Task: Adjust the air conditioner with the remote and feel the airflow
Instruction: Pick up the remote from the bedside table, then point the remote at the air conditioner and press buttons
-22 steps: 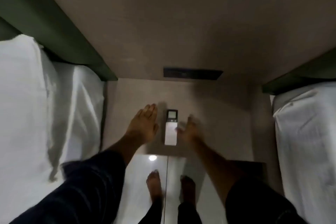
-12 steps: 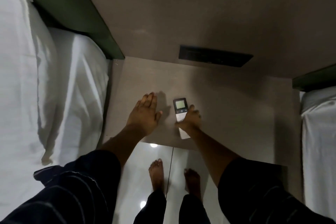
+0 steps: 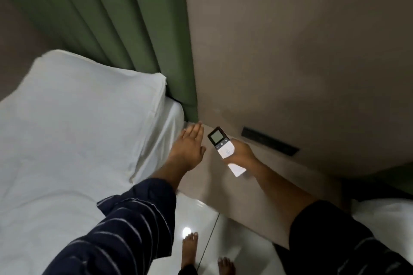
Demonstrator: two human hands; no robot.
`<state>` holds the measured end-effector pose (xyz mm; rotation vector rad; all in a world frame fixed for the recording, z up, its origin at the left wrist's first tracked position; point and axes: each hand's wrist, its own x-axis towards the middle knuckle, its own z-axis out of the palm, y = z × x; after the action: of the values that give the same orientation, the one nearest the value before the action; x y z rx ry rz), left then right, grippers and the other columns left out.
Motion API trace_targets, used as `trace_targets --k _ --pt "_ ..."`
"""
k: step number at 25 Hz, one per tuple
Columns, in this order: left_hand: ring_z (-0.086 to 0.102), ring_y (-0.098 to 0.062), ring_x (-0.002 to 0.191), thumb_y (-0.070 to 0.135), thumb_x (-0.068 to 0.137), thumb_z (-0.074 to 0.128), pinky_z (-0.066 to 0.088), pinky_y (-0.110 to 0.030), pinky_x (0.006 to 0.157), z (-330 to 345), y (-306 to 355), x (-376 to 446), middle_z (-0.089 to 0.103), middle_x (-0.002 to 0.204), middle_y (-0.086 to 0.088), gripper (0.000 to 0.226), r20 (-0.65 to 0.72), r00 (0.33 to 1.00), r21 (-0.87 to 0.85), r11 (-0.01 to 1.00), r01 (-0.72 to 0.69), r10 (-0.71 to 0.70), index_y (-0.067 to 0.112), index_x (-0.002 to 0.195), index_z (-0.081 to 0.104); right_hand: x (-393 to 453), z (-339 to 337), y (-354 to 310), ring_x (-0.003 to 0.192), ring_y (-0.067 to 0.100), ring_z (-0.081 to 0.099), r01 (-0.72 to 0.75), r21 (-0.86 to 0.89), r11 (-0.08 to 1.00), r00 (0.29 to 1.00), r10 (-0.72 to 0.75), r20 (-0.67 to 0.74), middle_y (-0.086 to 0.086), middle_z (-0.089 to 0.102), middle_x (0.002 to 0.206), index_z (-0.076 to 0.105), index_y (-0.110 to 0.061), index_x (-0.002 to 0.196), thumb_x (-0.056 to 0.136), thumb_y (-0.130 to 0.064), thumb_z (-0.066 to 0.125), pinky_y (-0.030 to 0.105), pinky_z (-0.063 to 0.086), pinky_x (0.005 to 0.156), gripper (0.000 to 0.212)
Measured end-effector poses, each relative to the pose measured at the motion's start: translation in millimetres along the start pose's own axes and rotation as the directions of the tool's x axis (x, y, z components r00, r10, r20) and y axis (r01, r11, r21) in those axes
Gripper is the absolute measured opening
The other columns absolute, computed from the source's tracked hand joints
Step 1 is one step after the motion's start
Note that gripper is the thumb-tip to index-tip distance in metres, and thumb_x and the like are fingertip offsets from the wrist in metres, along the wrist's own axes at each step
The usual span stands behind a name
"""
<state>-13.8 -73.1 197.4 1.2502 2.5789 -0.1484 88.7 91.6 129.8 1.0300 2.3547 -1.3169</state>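
A slim white remote with a dark top and a small grey screen is lifted off the beige bedside table. My right hand is closed around its lower half, screen end pointing up and left. My left hand lies flat, fingers together, palm down on the table's left part, just left of the remote. No air conditioner is in view.
A bed with a white pillow and white sheet fills the left side, backed by a green padded headboard. A dark socket panel sits on the beige wall. Another white bed corner shows at the right. My bare feet stand on glossy white floor tiles.
My right hand closed on the remote and lifted it off the table. The view swung left and up. My left hand stayed flat on the table.
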Motion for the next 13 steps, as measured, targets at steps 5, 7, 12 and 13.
trace_targets --k 5,7,12,13 --pt "0.007 -0.021 0.152 0.039 0.101 0.028 0.01 -0.035 0.122 -173 -72 -89 0.005 0.165 -0.007 0.066 -0.303 0.931 0.04 0.973 0.225 -0.203 0.008 0.156 0.008 -61 -49 -203 0.08 0.027 0.066 0.391 0.073 0.918 0.916 -0.395 0.069 0.009 0.068 0.088 0.06 -0.019 0.092 0.068 -0.012 0.076 0.045 0.056 0.078 0.03" --pt "0.005 -0.021 0.152 0.04 0.101 0.027 0.01 -0.035 0.122 -223 -104 -146 0.003 0.165 -0.005 0.066 -0.386 0.876 0.082 0.936 0.344 -0.288 0.009 0.156 0.007 -101 -41 -275 0.068 0.029 0.067 0.505 0.171 0.846 0.846 -0.524 0.095 0.012 0.071 0.079 0.062 -0.019 0.085 0.078 -0.022 0.07 0.048 0.058 0.071 0.012" --pt "0.003 -0.019 0.152 0.04 0.101 0.028 0.006 -0.036 0.123 -324 -180 -329 0.001 0.165 -0.003 0.067 -0.543 0.706 0.166 0.766 0.621 -0.455 0.011 0.156 0.004 -216 19 -438 0.058 0.027 0.066 0.633 0.295 0.716 0.67 -0.697 0.254 0.016 0.072 0.08 0.061 -0.009 0.094 0.088 -0.027 0.057 0.032 0.055 0.057 0.019" --pt "0.004 -0.02 0.152 0.04 0.101 0.029 0.007 -0.036 0.123 -342 -194 -372 0.002 0.165 -0.004 0.067 -0.565 0.664 0.171 0.719 0.674 -0.489 0.01 0.156 0.005 -244 36 -467 0.057 0.028 0.064 0.633 0.347 0.692 0.618 -0.722 0.313 0.018 0.07 0.08 0.058 -0.009 0.096 0.09 -0.024 0.054 0.03 0.054 0.056 0.017"
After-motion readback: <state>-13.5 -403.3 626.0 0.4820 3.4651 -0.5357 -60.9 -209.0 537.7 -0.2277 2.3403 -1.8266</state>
